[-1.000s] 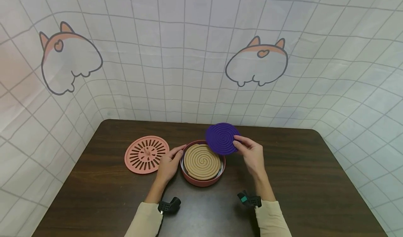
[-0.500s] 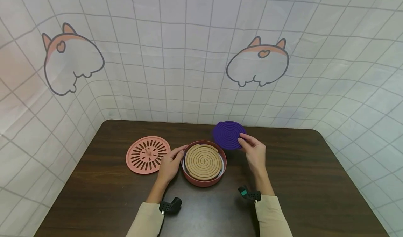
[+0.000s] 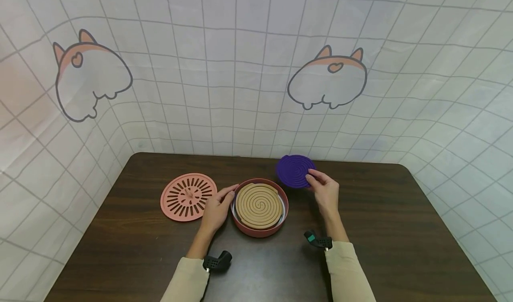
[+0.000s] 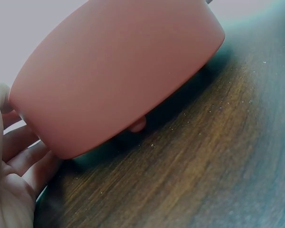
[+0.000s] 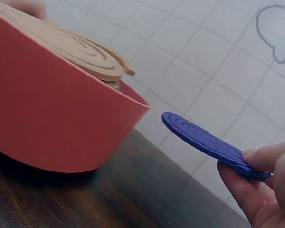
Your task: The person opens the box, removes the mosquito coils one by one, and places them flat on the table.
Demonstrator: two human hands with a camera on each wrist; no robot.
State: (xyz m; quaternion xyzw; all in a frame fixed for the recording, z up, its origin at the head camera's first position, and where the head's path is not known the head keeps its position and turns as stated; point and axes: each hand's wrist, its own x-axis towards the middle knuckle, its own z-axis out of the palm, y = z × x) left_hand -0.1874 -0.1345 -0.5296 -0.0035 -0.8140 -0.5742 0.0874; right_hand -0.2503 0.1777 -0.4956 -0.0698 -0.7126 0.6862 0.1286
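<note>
far upper left, we have a corgi drawing (image 3: 94, 81) on the gridded cloth (image 3: 244, 128). below it, left of centre, we spot a pink slotted lid (image 3: 189, 197) lying flat on the dark tabletop (image 3: 384, 230). right beside it comes the left hand (image 3: 216, 209), a black wrist device (image 3: 217, 262) below: we see thumb and fingers holding the side of a red bowl (image 3: 258, 233), a narrow grip at the rim. the bowl sits just below the frame's centre, and inside it we have a beige spiral coil (image 3: 259, 206), one end poking over the rim in the right wrist view. on to the purple spiral disc (image 3: 294, 172), up and right of the bowl, apart from it, and there's the right hand (image 3: 325, 193), pinching the disc's edge between thumb and fingers, raised and tilted in our right wrist view!
</note>
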